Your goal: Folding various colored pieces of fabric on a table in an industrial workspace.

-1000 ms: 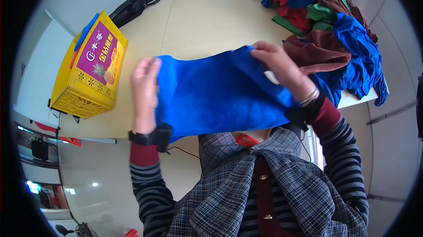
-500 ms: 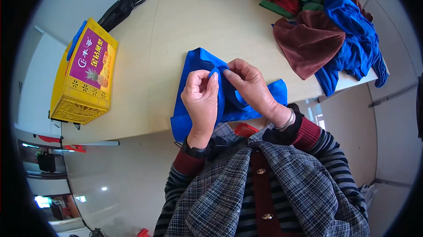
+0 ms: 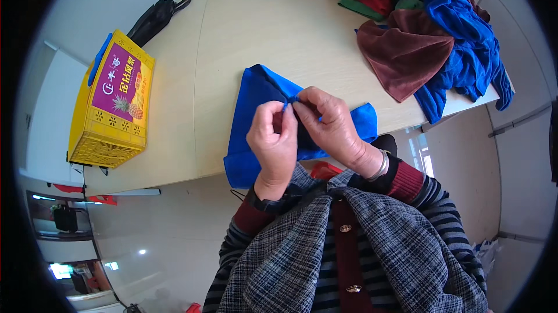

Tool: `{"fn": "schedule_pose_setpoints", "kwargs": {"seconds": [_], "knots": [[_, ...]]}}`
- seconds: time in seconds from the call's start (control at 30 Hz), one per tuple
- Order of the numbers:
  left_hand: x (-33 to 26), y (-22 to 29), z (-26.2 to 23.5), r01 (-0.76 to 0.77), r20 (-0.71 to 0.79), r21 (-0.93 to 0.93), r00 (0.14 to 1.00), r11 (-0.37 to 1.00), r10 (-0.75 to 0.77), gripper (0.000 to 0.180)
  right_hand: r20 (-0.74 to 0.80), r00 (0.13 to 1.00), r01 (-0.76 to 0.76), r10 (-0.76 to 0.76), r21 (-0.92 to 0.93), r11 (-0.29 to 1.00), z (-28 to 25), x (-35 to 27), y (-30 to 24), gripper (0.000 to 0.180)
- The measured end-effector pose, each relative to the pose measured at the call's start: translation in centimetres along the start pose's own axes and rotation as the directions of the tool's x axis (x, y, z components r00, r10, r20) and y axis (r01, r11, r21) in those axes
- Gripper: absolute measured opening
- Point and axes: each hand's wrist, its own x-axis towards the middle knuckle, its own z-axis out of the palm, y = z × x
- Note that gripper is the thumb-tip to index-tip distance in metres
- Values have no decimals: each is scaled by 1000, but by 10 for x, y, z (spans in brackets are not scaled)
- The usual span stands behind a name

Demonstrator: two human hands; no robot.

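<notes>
Firstly, crate [image 3: 119, 95], standing at nine o'clock from cloth [image 3: 245, 118]; bag [image 3: 152, 21], ten-thirty. Cloth: blue, lies at the six o'clock edge of table [image 3: 261, 28], pinched by left hand [image 3: 273, 144] and right hand [image 3: 334, 124]. Garment-coloured heap [image 3: 459, 13]: two o'clock.

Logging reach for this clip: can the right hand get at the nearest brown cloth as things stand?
Probably yes: the brown cloth lies uncovered beyond the right hand, with open tabletop between them. But that hand is pinching the blue cloth, so it would likely need to let go first.
</notes>
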Motion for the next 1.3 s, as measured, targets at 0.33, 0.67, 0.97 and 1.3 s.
{"fn": "schedule_pose_setpoints", "kwargs": {"seconds": [0.33,0.67,0.97,1.3], "knots": [[-12,4,2,25,-34,-61,999,998,-27,9,67,987,152,-146,-96,984,3,-3,5,14],[-9,1,-12,-130,27,-4,991,992,130,2,131,983,137,-125,-85,987,5,-6,-1,16],[123,-84,-34,18,235,336,967,942,-103,16,199,979,-11,36,-125,992,-9,-9,1,17],[190,-282,39,-241,643,691,635,681,-428,20,292,941,208,-170,-106,972,-13,-11,-15,17]]}}
